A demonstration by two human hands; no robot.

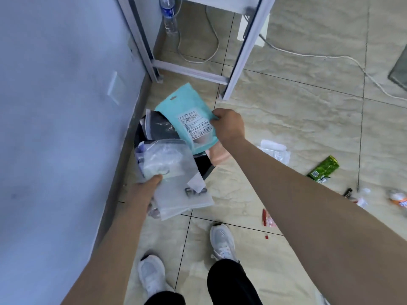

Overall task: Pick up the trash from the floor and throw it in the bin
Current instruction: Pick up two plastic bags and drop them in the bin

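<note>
A black bin (204, 167) stands on the floor against the wall, mostly covered by what I hold over it. My right hand (230, 126) grips a teal pouch (189, 116) with a white label by its edge, above the bin's mouth. My left hand (146, 187) is shut on a frosted clear plastic bag (176, 179) with grey lettering, at the bin's near side. More trash lies on the tiles to the right: a clear wrapper (275, 149), a green packet (323, 169), a red wrapper (267, 217) and an orange-white wrapper (398, 198).
A blue-grey wall (55, 106) runs along the left. A white metal table frame (244, 51) stands behind the bin, with a water bottle (169, 16) and white cables (330, 56) on the floor. My two white shoes (222, 241) are just before the bin.
</note>
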